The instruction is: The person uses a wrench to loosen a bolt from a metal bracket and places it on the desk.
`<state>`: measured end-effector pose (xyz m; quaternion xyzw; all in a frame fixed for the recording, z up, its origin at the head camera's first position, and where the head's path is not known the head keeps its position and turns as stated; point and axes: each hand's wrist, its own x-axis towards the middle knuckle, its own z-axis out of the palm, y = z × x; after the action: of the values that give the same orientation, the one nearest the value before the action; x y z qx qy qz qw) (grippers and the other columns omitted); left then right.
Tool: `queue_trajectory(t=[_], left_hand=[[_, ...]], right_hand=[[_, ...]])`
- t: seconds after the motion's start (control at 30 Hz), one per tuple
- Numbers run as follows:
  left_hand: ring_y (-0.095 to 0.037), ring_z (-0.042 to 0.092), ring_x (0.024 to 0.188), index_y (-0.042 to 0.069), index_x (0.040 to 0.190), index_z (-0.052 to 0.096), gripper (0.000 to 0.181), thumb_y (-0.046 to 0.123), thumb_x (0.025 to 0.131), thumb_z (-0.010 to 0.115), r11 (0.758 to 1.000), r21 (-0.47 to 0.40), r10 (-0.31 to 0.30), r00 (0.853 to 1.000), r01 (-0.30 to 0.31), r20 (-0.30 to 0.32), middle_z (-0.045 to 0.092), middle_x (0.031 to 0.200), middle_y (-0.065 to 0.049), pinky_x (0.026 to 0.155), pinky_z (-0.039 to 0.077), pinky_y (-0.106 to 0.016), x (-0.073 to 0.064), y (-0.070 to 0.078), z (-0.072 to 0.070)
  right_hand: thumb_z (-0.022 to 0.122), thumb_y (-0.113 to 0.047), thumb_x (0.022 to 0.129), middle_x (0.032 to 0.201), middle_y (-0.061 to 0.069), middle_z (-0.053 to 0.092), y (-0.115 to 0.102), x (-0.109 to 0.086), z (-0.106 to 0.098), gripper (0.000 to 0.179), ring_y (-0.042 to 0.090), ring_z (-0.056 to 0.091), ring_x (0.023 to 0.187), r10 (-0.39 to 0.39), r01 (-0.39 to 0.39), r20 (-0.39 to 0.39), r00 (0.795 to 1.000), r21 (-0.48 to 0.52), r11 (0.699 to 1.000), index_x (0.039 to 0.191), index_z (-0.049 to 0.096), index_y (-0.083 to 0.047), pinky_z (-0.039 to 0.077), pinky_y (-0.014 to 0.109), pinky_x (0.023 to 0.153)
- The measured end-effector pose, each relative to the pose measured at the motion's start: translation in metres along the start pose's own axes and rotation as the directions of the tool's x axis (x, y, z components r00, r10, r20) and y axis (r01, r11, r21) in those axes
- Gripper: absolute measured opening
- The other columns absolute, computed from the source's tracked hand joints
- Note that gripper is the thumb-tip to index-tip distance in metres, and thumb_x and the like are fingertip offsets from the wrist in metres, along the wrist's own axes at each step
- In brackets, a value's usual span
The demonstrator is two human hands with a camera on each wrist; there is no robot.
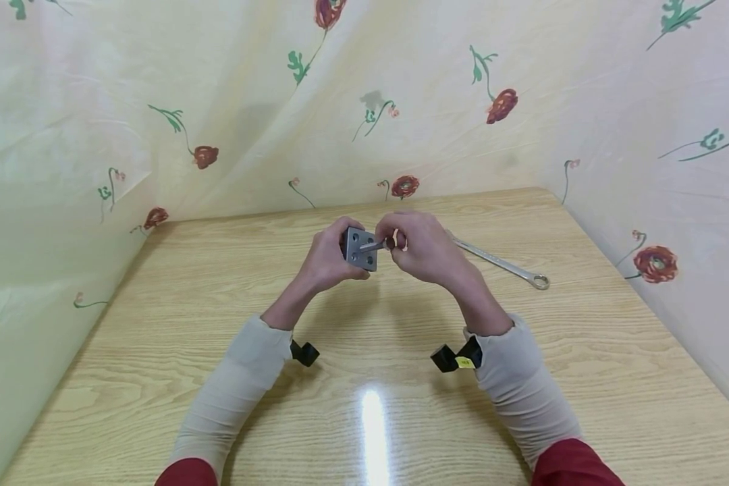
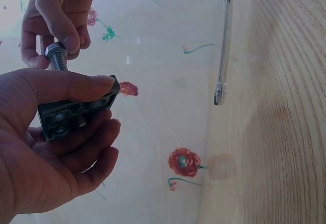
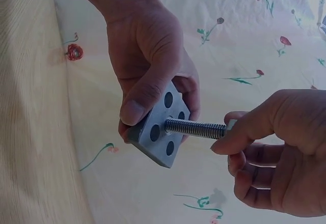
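Observation:
My left hand [image 1: 328, 255] grips a grey metal block [image 1: 362, 261] by its edges, above the table. Four round holes surround a central one on the block's face. A threaded hex bolt [image 3: 198, 128] stands in that central hole, most of its shank outside on the near side. In the left wrist view, the bolt's threaded tip [image 2: 81, 121] shows at the block's other face, between thumb and fingers. My right hand [image 1: 426, 248] pinches the bolt's head between thumb and index finger; its other fingers are curled loosely in the right wrist view.
A combination wrench [image 1: 503, 263] lies on the wooden table [image 1: 158, 337], to the right of and partly behind my right hand. Flower-printed cloth [image 1: 249, 135] hangs around the table's back and sides. Each wrist wears a small black camera [image 1: 445, 358].

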<state>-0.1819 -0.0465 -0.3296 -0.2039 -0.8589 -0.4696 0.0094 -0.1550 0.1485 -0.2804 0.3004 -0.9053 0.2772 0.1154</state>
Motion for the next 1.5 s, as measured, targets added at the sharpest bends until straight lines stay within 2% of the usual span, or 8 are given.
queue_trajectory(t=[0.1,0.2,0.37,0.53,0.87,1.1,1.4,1.5], left_hand=[[-0.028,0.060,0.097,0.008,0.122,0.052,0.071,0.001,0.061,0.086,1.000,0.009,-0.002,1.000,0.002,0.001,0.062,0.114,-0.016,0.082,0.053,-0.040,0.0006,-0.0007,0.0000],[-0.029,0.061,0.098,0.008,0.123,0.052,0.070,0.001,0.062,0.086,1.000,0.012,-0.004,1.000,0.004,0.004,0.062,0.115,-0.016,0.084,0.053,-0.042,0.0013,-0.0014,0.0003],[-0.029,0.060,0.099,0.008,0.123,0.051,0.070,-0.001,0.062,0.086,1.000,0.001,-0.010,1.000,0.010,0.010,0.061,0.115,-0.016,0.085,0.053,-0.044,0.0014,-0.0010,0.0014],[-0.030,0.060,0.099,0.008,0.122,0.051,0.070,-0.002,0.061,0.086,1.000,0.002,-0.007,1.000,0.007,0.006,0.061,0.115,-0.016,0.085,0.053,-0.044,0.0008,-0.0003,0.0018],[-0.029,0.060,0.100,0.009,0.122,0.051,0.070,0.001,0.061,0.087,1.000,0.017,-0.006,1.000,0.006,0.004,0.061,0.115,-0.015,0.086,0.053,-0.043,0.0005,-0.0005,0.0007],[-0.029,0.062,0.098,0.010,0.121,0.052,0.070,0.002,0.061,0.087,1.000,0.011,-0.020,1.000,0.020,0.005,0.062,0.114,-0.015,0.083,0.053,-0.042,0.0013,0.0004,0.0001],[-0.029,0.061,0.099,0.009,0.123,0.052,0.072,0.001,0.061,0.087,1.000,0.003,-0.031,0.999,0.031,0.010,0.061,0.116,-0.015,0.084,0.053,-0.041,0.0008,0.0018,-0.0004],[-0.029,0.061,0.099,0.009,0.123,0.052,0.072,0.000,0.061,0.087,1.000,0.009,-0.027,1.000,0.026,0.010,0.062,0.116,-0.016,0.085,0.053,-0.042,0.0008,0.0024,-0.0003]], right_hand=[[0.069,-0.004,0.082,0.100,0.009,0.066,0.0015,-0.0004,-0.0018,0.027,0.024,0.060,0.084,0.026,-0.027,0.062,0.998,0.019,0.999,0.108,0.064,-0.006,0.048,0.034,0.072],[0.071,-0.024,0.087,0.107,0.009,0.063,0.0033,-0.0010,-0.0051,0.038,0.025,0.060,0.090,0.118,-0.127,0.127,0.985,0.062,0.990,0.119,0.058,-0.008,0.048,0.036,0.074],[0.048,-0.047,0.098,0.091,0.007,0.065,0.0044,-0.0004,-0.0076,0.040,0.021,0.057,0.076,0.274,-0.281,0.154,0.949,0.019,0.960,0.105,0.065,-0.011,0.044,0.031,0.064],[0.038,-0.051,0.100,0.078,0.005,0.069,0.0045,0.0000,-0.0056,0.052,0.016,0.059,0.064,0.319,-0.316,0.172,0.932,-0.043,0.948,0.087,0.070,-0.012,0.042,0.028,0.056],[0.055,-0.039,0.097,0.069,0.001,0.057,0.0024,0.0007,-0.0031,0.035,0.015,0.047,0.059,0.232,-0.235,0.140,0.963,0.004,0.972,0.086,0.068,-0.009,0.037,0.027,0.055],[0.068,-0.020,0.089,0.083,0.004,0.070,-0.0003,-0.0006,-0.0061,0.014,0.017,0.060,0.072,0.113,-0.115,0.087,0.990,0.018,0.993,0.099,0.071,-0.010,0.045,0.028,0.064],[0.065,0.007,0.080,0.093,0.007,0.068,-0.0029,-0.0021,-0.0028,0.023,0.022,0.061,0.079,-0.008,0.008,-0.014,1.000,0.013,1.000,0.091,0.077,-0.009,0.048,0.033,0.068],[0.067,0.005,0.080,0.104,0.008,0.067,-0.0015,-0.0029,-0.0034,0.027,0.023,0.062,0.085,-0.022,0.022,0.012,1.000,0.018,1.000,0.102,0.074,-0.009,0.050,0.036,0.074]])
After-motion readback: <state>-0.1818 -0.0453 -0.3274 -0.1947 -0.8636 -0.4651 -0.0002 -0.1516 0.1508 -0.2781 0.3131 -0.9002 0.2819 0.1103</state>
